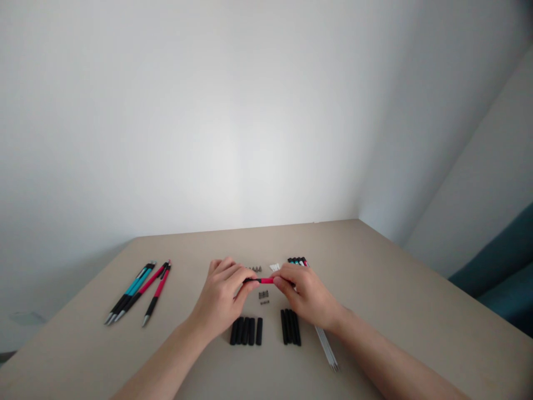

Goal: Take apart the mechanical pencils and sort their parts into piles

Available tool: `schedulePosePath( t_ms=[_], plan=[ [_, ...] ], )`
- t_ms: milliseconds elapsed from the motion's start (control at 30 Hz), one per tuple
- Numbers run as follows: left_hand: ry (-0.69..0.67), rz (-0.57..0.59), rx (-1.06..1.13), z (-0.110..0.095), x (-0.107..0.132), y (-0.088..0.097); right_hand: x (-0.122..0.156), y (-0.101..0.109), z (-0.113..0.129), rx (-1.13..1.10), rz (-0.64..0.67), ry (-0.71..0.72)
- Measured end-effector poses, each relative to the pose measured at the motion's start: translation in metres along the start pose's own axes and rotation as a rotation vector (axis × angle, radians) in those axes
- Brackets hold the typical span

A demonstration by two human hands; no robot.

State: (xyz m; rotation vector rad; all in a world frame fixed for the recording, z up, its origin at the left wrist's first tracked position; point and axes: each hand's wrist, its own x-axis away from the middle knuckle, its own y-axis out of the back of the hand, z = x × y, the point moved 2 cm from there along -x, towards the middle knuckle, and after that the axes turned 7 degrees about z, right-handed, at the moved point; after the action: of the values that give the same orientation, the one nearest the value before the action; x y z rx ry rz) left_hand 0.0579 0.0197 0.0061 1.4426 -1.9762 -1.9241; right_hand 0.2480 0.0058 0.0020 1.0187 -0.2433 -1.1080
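Note:
Between my hands, level above the table, is a red and black pen barrel (267,281). My left hand (227,289) pinches its black end with thumb and fingers. My right hand (306,291) is closed around the red part, and its fingers hide the far end. Small metal springs (264,294) lie just below the barrel in view. Several metal pen tips (256,269) and white plastic pieces (274,267) show behind my fingers. Below my left hand are several black grips (246,331). Thinner black tubes (290,327) lie below my right hand.
Assembled blue pens (132,291) and red pens (156,293) lie at the left of the beige table (200,372). White refills (327,349) stick out under my right forearm. Coloured barrels (297,260) lie behind my right hand. A white wall borders the back; a teal curtain (499,266) hangs at right.

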Motion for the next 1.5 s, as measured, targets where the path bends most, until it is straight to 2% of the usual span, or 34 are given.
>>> schedulePosePath(
  t_ms=[200,400,567,633,767,833,1033,1167,1333,1500],
  plan=[
    [-0.01,0.019,-0.001,0.0,-0.001,0.0,0.0,-0.003,-0.004,-0.046,-0.025,-0.045],
    [-0.047,0.157,0.002,-0.002,-0.001,-0.003,0.001,-0.004,-0.003,-0.074,0.016,-0.029],
    [-0.033,0.132,-0.029,-0.003,-0.001,-0.001,0.0,-0.002,0.005,-0.083,0.052,0.006],
    [-0.026,0.115,-0.032,-0.003,0.0,0.0,-0.001,-0.002,0.002,-0.077,0.015,-0.055],
    [-0.018,0.073,-0.019,-0.002,0.0,0.001,-0.003,-0.004,-0.013,-0.1,-0.066,-0.265],
    [-0.018,0.065,-0.009,-0.003,0.0,0.0,-0.003,-0.003,-0.016,-0.131,-0.097,-0.299],
    [-0.01,0.088,0.006,-0.004,-0.001,0.001,0.0,0.002,-0.007,-0.272,-0.196,-0.195],
    [0.004,0.096,0.003,-0.002,0.0,0.001,0.0,0.001,-0.006,-0.306,-0.178,-0.179],
    [0.021,0.122,0.002,-0.002,0.003,0.002,-0.003,-0.005,-0.01,-0.316,-0.082,-0.241],
    [0.066,0.137,-0.009,-0.001,0.005,0.003,-0.001,-0.007,-0.012,-0.382,-0.133,-0.205]
  ],
)
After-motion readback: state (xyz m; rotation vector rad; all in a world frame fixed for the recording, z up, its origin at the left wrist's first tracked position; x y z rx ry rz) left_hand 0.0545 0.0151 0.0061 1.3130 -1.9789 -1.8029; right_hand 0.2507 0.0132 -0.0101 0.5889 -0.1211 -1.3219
